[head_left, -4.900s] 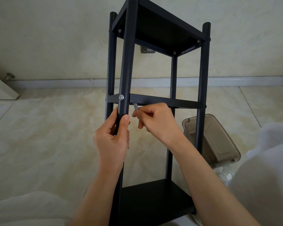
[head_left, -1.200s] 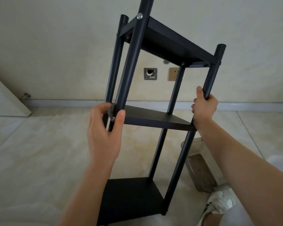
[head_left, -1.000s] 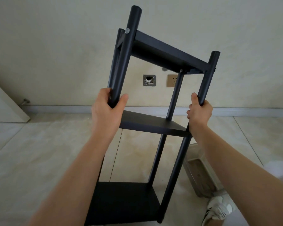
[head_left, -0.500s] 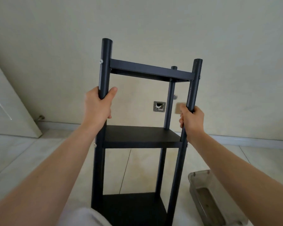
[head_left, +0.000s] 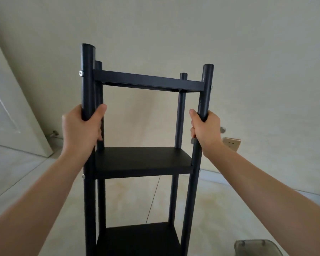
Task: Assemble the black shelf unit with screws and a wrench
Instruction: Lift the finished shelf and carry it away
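Note:
The black shelf unit stands upright in front of me, with three boards between round black posts. My left hand grips the near left post just above the middle board. My right hand grips the near right post at about the same height. Silver screw heads show on the left post by the top board and by the middle board. No wrench is in view.
A pale wall stands close behind the unit, with a wall socket low on the right. A white door leans in at the left with a door stop by the floor. A smoky plastic box sits on the tiled floor at bottom right.
The right hand let go of the wrench, and both hands took the front posts. The tilted unit was turned and set upright, and my view rose toward the wall.

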